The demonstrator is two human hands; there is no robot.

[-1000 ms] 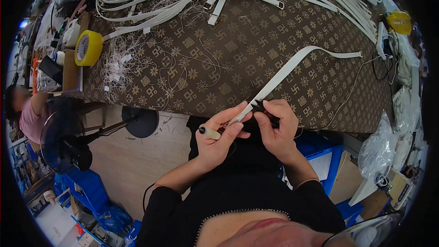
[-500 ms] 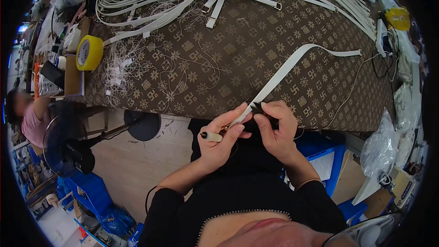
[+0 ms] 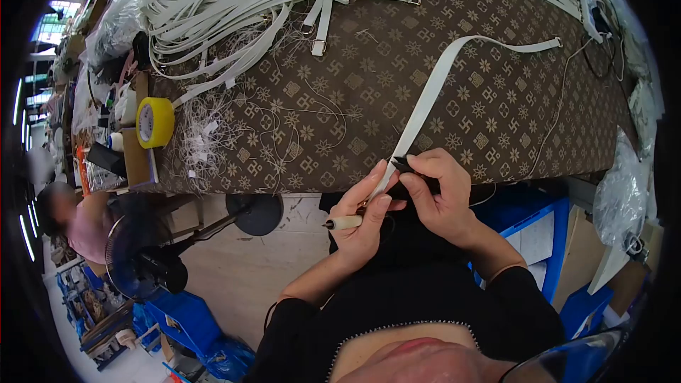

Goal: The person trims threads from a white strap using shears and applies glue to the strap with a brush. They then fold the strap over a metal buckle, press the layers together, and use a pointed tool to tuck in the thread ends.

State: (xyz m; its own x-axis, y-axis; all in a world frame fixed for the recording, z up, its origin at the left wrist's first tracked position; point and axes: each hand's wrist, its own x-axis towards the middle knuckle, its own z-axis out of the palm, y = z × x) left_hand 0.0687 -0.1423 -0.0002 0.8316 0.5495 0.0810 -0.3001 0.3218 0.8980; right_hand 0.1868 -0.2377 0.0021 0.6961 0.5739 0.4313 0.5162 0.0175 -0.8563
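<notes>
A long white strap (image 3: 425,103) runs from my left hand (image 3: 360,230) up across the patterned cloth, its far end bending to the right. My left fingers and thumb pinch its near end. Also tucked in that hand is a short cream-coloured tool handle (image 3: 346,223) with a dark tip pointing left; the rest of it is hidden. My right hand (image 3: 443,191) is closed, with thumb and fingers pinching a small black piece (image 3: 403,164) against the strap's edge. What that piece is I cannot make out.
Many white straps with metal buckles (image 3: 234,14) are heaped at the back left of the table (image 3: 397,92). Loose threads (image 3: 206,135) and a yellow tape roll (image 3: 155,123) lie at the left. A fan (image 3: 138,255) and another person (image 3: 89,230) are beyond the table's left end.
The whole view has shifted, with hands and table appearing further right. Both hands keep their grips on the strap and the black piece.
</notes>
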